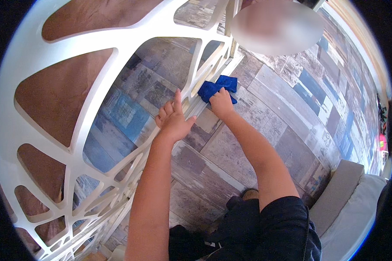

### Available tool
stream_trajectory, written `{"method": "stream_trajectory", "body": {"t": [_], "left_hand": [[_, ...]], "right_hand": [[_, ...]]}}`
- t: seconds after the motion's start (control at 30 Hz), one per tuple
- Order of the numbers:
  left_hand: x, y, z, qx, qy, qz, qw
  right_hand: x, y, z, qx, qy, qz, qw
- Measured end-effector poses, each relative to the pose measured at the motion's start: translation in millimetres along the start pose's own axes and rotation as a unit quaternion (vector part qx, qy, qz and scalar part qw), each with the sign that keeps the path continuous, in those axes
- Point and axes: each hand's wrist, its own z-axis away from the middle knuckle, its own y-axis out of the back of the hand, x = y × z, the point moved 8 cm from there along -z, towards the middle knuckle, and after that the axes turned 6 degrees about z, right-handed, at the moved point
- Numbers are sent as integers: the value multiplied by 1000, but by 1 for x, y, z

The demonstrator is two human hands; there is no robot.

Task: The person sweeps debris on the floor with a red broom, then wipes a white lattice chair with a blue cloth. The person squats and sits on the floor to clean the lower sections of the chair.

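Note:
A blue cloth (210, 90) is bunched in my right hand (222, 103), whose fingers are closed on it. The cloth lies against the low rail of a white openwork partition (80, 143), with one end spread toward the floor side. My left hand (174, 120) is just left of it, beside the partition's lower edge. Its fingers are apart, the index finger pointing forward, and it holds nothing. Whether the left hand touches the partition I cannot tell.
Patchwork wood-look floor (265, 130) spreads to the right and shows through the partition's openings. A grey upholstered piece of furniture (342, 185) stands at lower right. Something pink (382, 142) is at the far right edge. A blurred patch covers the top.

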Motion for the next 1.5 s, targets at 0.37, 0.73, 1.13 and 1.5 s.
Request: {"method": "stream_trajectory", "body": {"t": [0.37, 0.73, 1.13, 1.5], "left_hand": [[0, 2, 1, -5, 3, 9, 1000], [2, 1, 0, -8, -6, 1, 1000], [2, 1, 4, -14, -11, 15, 1000], [4, 4, 4, 23, -13, 2, 1000]], "right_hand": [[70, 39, -42, 90, -45, 136, 986], [89, 22, -35, 228, -177, -70, 955], [107, -5, -65, -91, -151, 11, 984], [51, 5, -15, -92, -106, -41, 989]]}}
